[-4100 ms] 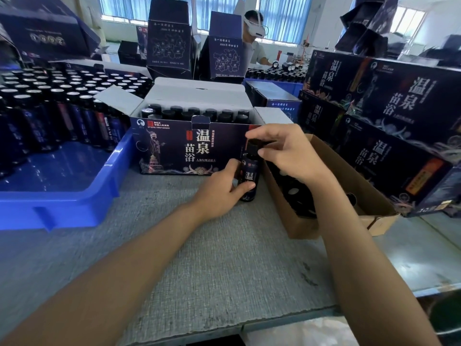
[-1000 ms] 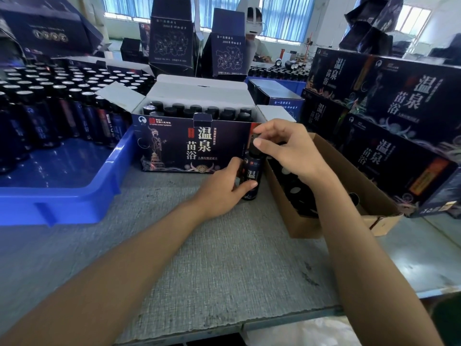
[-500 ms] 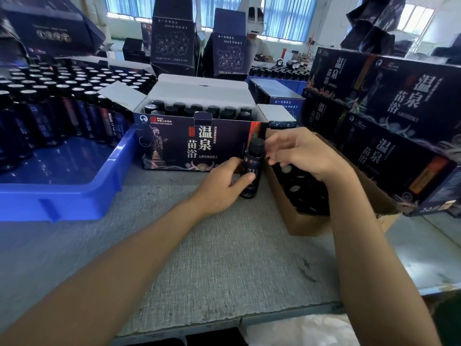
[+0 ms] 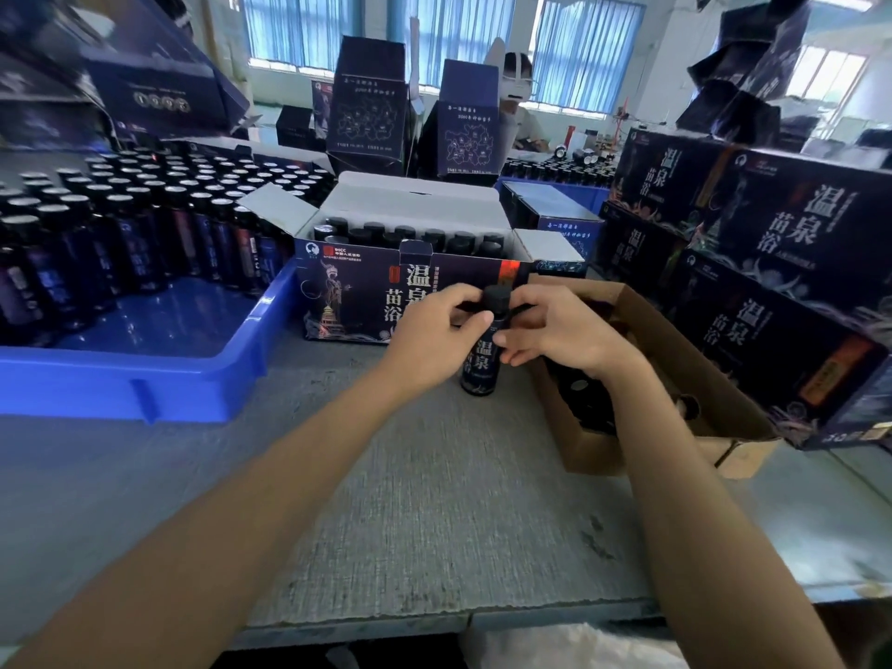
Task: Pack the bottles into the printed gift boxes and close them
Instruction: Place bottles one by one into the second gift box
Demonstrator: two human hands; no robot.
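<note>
Left hand [image 4: 434, 338] & right hand [image 4: 555, 330] cover the neck & sides of the bottle [image 4: 480, 352]; only its cap & label front show. The hands also hide some big letters on the open gift box [image 4: 347, 301]. Bottles inside it [image 4: 410, 234]: caps only. The right arm covers much of the brown cardboard box [image 4: 593, 451]; the stuff in it is too dark to tell. The blue tray [image 4: 145, 374] is cut off at the left edge. The top-left boxes [image 4: 159, 89] are blurry.

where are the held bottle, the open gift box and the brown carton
held bottle [image 4: 482, 362]: head view, on its printed label
open gift box [image 4: 347, 301]: head view, on its printed front wall
brown carton [image 4: 685, 359]: head view, on its inner right wall
</note>
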